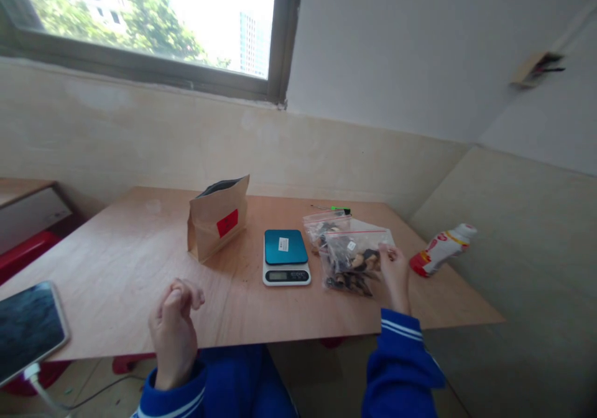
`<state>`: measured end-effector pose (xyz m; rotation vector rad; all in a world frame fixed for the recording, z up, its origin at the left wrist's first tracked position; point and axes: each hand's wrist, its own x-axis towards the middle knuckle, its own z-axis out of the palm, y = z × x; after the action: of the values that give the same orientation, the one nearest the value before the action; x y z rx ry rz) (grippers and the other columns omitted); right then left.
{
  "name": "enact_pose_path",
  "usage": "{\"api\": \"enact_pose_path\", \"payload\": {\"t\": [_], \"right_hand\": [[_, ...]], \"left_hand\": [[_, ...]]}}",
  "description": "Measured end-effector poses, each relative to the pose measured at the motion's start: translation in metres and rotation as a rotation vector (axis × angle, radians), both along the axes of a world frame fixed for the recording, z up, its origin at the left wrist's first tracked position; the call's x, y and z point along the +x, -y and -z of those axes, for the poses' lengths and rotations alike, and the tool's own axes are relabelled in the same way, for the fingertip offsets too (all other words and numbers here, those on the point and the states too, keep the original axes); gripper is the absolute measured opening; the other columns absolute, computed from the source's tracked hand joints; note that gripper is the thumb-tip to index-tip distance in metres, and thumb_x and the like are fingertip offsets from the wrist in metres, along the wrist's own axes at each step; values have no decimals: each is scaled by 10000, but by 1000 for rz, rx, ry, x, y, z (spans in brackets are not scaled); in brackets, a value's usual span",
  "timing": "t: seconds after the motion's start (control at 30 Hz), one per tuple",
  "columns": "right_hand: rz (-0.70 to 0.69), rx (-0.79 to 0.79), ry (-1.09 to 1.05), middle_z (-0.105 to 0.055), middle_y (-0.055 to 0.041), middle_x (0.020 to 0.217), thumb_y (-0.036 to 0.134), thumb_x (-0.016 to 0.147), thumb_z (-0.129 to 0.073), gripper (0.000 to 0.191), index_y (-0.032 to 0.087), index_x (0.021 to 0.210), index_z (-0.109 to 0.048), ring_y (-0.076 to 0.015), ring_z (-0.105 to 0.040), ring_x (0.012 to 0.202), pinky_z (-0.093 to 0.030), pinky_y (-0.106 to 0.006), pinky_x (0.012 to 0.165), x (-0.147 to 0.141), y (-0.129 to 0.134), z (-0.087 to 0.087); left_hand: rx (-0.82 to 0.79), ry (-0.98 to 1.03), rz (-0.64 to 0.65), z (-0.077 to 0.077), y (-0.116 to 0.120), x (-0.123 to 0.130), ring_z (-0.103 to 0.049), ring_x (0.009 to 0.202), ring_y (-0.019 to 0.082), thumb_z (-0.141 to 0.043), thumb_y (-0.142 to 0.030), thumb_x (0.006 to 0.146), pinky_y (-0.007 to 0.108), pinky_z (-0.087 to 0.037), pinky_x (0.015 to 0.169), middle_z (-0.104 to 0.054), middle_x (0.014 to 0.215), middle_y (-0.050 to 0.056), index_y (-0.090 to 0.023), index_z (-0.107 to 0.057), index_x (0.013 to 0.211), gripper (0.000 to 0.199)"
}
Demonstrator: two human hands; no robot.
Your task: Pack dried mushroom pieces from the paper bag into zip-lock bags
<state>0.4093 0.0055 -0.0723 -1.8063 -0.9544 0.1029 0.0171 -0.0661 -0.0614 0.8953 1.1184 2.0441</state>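
Observation:
My right hand [394,273] pinches the right edge of a clear zip bag [357,250] with dark and tan dried pieces inside. Under and behind it lie more such bags, one [347,282] in front and another [326,222] towards the back. Left of the bags is a white kitchen scale [286,275] with a blue top, nothing on it. A brown paper bag [217,222] with a red label stands upright, its top open. My left hand [176,325] is raised at the table's front edge, fingers curled; whether it holds anything is hidden.
A red and white bottle [443,250] stands at the table's right side. Behind the bags lies a green and black pen-like tool [340,209]. At the far left is a phone [32,328] with a white cable. The wooden table [242,318] meets a wall below the window.

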Motion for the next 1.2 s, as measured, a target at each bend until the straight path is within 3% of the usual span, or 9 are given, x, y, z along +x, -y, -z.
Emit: {"api": "enact_pose_path", "payload": {"t": [0.1, 0.2, 0.4, 0.53, 0.7, 0.83, 0.93, 1.1, 1.2], "right_hand": [[134, -19, 92, -558, -291, 1213, 430, 754, -516, 583, 35, 1181, -540, -383, -487, 1169, -347, -551, 968, -5, -14, 13], [118, -23, 293, -364, -287, 1430, 392, 809, -468, 650, 21, 1341, -416, -380, -317, 1336, -259, -537, 1050, -27, -16, 29], [-47, -345, 636, -519, -207, 1348, 308, 938, -289, 473, 77, 1254, -554, -325, -423, 1281, -283, -492, 1044, -50, -29, 53], [-48, -372, 697, -565, -200, 1296, 283, 946, -292, 449, 80, 1233, -572, -318, -475, 1223, -313, -464, 1008, -49, -41, 55], [-42, -365, 739, -580, -232, 1250, 268, 942, -302, 445, 45, 1216, -574, -340, -507, 1162, -320, -471, 974, -53, -47, 55], [-32, -335, 795, -580, -241, 1236, 266, 943, -305, 435, 42, 1198, -577, -339, -516, 1128, -325, -469, 947, -55, -46, 56], [-37, -307, 816, -597, -240, 1193, 269, 946, -309, 424, 41, 1177, -583, -327, -533, 1075, -334, -455, 930, -54, -44, 57], [-36, -284, 811, -604, -237, 1153, 274, 951, -302, 420, 42, 1163, -582, -313, -542, 1028, -335, -445, 921, -52, -44, 59], [-36, -273, 811, -609, -219, 1149, 284, 951, -302, 416, 60, 1165, -580, -298, -540, 1012, -326, -433, 923, -52, -44, 60]], "left_hand": [[38, -29, -72, -3, 2, -12, -314, 466, 96, -482, -145, 763, 273, -279, 497, -277, 466, -56, -195, -324, 477, 330], [63, -52, -113, -2, 3, -25, -271, 439, 90, -483, -117, 756, 285, -224, 469, -243, 455, -63, -197, -290, 472, 353], [-16, -60, -121, 0, 4, -36, -274, 439, 89, -496, -177, 842, 289, -234, 476, -249, 449, -66, -195, -274, 483, 423], [-48, -100, -110, 6, 3, -36, -383, 486, 104, -526, -334, 874, 272, -323, 495, -379, 488, -50, -191, -395, 527, 397], [-297, -246, -75, 23, -9, -39, -584, 697, 152, -639, -448, 771, 269, -475, 571, -650, 896, 26, -199, -612, 870, 269], [-388, -365, -23, 32, -32, -43, -646, 779, 181, -696, -445, 711, 300, -532, 606, -560, 1287, 97, -226, -557, 1165, 523], [-376, -459, -86, 28, -55, -49, -661, 761, 185, -737, -402, 676, 306, -526, 575, -445, 1417, 123, -234, -508, 1243, 634], [-274, -599, -187, 5, -90, -54, -617, 639, 84, -751, -224, 665, 300, -466, 607, -539, 1321, 29, -224, -541, 1211, 585], [-272, -698, -190, -3, -101, -53, -548, 510, 27, -706, -184, 692, 233, -400, 529, -673, 1009, -73, -177, -600, 1081, 403]]}}
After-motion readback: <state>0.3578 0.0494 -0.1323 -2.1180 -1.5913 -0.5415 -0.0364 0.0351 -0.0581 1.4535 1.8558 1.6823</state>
